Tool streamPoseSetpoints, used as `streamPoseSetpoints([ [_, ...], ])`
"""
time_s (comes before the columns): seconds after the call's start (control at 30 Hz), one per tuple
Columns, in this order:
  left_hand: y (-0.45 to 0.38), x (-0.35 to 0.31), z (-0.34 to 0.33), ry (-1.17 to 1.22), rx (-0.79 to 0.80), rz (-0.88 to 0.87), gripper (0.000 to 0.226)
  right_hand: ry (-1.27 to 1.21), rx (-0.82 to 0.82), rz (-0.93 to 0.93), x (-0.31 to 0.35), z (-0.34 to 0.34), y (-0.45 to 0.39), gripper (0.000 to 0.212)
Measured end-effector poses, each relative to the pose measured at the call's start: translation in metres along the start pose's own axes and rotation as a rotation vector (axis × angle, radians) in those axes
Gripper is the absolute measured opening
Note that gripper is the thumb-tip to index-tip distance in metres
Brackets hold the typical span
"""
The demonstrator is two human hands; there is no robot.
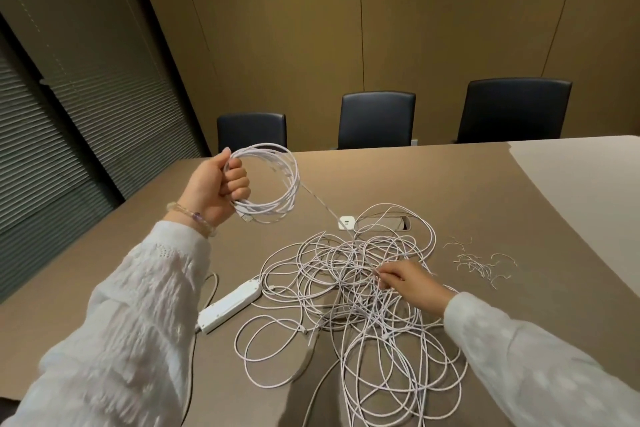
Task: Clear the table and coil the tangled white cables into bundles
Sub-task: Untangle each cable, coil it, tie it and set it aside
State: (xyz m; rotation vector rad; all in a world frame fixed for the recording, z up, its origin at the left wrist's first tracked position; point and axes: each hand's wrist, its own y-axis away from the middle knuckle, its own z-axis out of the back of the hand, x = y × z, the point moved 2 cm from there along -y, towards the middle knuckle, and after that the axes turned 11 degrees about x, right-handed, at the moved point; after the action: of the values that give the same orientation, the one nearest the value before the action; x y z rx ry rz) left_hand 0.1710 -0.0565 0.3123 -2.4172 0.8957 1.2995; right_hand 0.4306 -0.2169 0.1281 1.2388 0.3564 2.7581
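My left hand (216, 185) is raised above the table and grips a round coil of white cable (280, 180) with several loops. One strand runs taut from that coil down to my right hand (407, 279), which pinches it over a large tangle of white cables (353, 308) spread on the brown table (485, 191). The tangle reaches from the table's middle to its near edge.
A white power strip (230, 305) lies left of the tangle. A white socket block (346, 222) sits by a cable slot (384, 224) in the table. Several loose twist ties (478, 262) lie to the right. Three dark chairs (377, 120) stand along the far side.
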Motion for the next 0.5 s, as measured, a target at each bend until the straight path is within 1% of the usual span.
streamPoseSetpoints([
  [0.07,-0.001,0.003,0.002,-0.095,-0.054,-0.015,0.049,-0.034,-0.030,0.029,0.008,0.002,0.004,0.020],
  [0.13,-0.002,0.008,0.001,-0.189,-0.107,-0.039,0.047,-0.018,-0.043,0.085,0.025,0.003,0.009,0.013],
  [0.23,-0.004,0.019,-0.004,-0.375,-0.170,-0.084,0.045,0.045,0.002,0.209,0.060,0.003,0.015,0.013],
  [0.3,-0.005,0.027,-0.009,-0.491,-0.185,-0.094,0.044,0.088,0.024,0.288,0.084,0.001,0.020,0.008],
  [0.4,-0.003,0.039,-0.020,-0.587,-0.125,-0.033,0.043,0.154,-0.016,0.390,0.116,0.002,0.024,0.002],
  [0.5,0.000,0.052,-0.032,-0.680,-0.016,0.071,0.042,0.145,-0.131,0.398,0.131,0.013,0.024,0.002],
])
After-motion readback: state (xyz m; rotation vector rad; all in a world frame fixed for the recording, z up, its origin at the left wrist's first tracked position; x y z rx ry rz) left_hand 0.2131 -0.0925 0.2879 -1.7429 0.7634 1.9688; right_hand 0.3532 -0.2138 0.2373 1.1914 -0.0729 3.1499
